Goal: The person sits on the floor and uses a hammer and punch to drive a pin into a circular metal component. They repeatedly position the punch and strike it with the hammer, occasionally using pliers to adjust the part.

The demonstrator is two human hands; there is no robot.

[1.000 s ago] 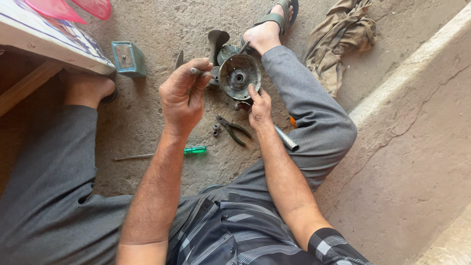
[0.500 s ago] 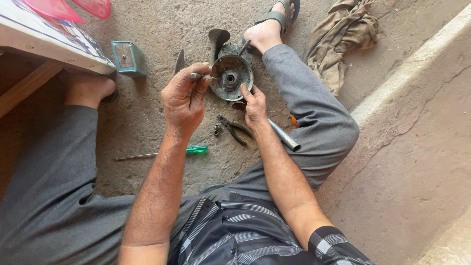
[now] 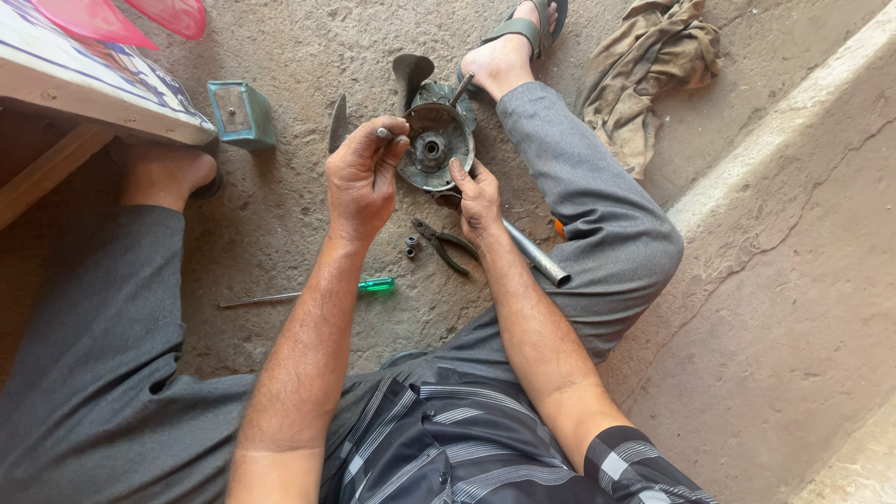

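We are looking down at our two hands over a round metal motor part [image 3: 434,147], shaped like a dirty bowl with a hub in the middle. It is sitting just above the concrete floor [image 3: 280,224], between our knees and close to our right foot in its sandal [image 3: 511,42].

Our left hand [image 3: 362,177] is curled, and its fingertips are pinching a small metal pin [image 3: 384,133] right at the left rim of the round part. Our right hand [image 3: 478,198] is pressing on the lower right rim, with its fingers wrapped around the edge to hold the part in place.

To do this bit well, we think the right hand should be holding the part very steady, so it is not wobbling. The left hand should be keeping the little pin straight and moving slowly, because a small piece like that is easy to drop into the dust.

Just below our hands, pliers [image 3: 443,243] are lying on the floor, with a few tiny nuts [image 3: 411,246] beside them. A metal tube [image 3: 534,252] is lying next to our right wrist. A screwdriver with a green handle [image 3: 322,292] is resting farther down, near our left arm. A little farther out, a small green box [image 3: 241,113] is standing by a wooden bench [image 3: 89,98], and a crumpled rag [image 3: 649,65] is lying beyond our right leg.
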